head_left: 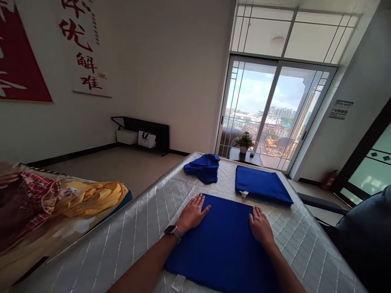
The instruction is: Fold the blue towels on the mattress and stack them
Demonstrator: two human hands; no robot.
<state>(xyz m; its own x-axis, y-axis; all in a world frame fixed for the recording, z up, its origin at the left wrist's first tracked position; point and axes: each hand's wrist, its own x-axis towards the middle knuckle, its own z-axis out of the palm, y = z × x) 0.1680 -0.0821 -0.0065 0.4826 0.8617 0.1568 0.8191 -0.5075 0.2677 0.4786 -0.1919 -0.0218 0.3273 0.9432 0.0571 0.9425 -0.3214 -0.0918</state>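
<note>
A folded blue cloth (224,244) lies flat on the silver quilted surface (146,215) right in front of me, with a white tag poking out at its near left edge. My left hand (194,211), a watch on its wrist, rests flat over the cloth's far left edge, fingers stretched forward. On the opposite edge my right hand (261,224) lies flat too, its fingers extended. Beyond them are a second folded blue cloth (262,184), with a white tag, on the right and a loosely crumpled blue cloth (204,167) on the left.
To the left, a yellow cloth (91,197) and a red plaid cloth (39,189) lie on another surface, with part of a person's hand (8,179) at the edge. A potted plant (244,142) stands on a small dark table beyond. A dark chair (366,236) is at right.
</note>
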